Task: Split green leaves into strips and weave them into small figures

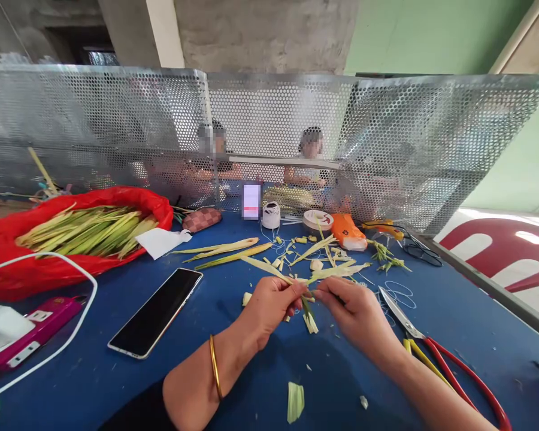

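Observation:
My left hand (269, 305) and my right hand (354, 311) meet over the blue table (233, 371), both pinched on thin green-yellow leaf strips (309, 280) that cross between the fingertips. The strips fan out to the left and right above the hands, and short cut ends (309, 320) hang below the pinch. A gold bangle (214, 366) rings my left wrist. Scissors with red and yellow handles (431, 353) lie just right of my right hand.
A red bag of leaf strips (72, 236) lies at the left, a dark phone (155, 311) beside it, a pink charger and white cable (36, 326) at the far left. Tape, thread spool, orange glue gun (347, 232) and leaf scraps lie behind. Two people sit beyond the perforated metal screen (269, 120).

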### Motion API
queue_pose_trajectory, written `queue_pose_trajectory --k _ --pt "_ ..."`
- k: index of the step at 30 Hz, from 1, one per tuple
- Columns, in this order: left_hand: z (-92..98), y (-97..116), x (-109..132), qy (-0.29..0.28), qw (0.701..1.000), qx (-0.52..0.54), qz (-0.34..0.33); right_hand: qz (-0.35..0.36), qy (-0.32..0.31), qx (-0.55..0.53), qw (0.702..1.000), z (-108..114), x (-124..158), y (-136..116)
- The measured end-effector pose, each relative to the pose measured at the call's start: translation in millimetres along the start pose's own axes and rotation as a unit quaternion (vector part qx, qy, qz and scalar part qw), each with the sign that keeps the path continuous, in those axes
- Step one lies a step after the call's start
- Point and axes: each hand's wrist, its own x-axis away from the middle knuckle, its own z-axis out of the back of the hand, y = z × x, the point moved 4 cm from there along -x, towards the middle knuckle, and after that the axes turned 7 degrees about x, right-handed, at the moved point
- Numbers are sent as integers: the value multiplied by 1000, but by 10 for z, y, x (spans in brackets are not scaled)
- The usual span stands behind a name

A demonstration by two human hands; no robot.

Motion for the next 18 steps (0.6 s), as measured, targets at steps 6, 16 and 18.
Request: queue_pose_trajectory --k 6,16,18 --pt "-8 23 20 -38 999 -25 26 -36 15 -25 999 31 -17 89" --pt "-77 -15 23 -60 995 -74 15 -215 -50 -416 882 -243 -4 169" --pt "-83 -47 20 -60 995 -83 14 -222 -20 -416 882 -260 21 174"
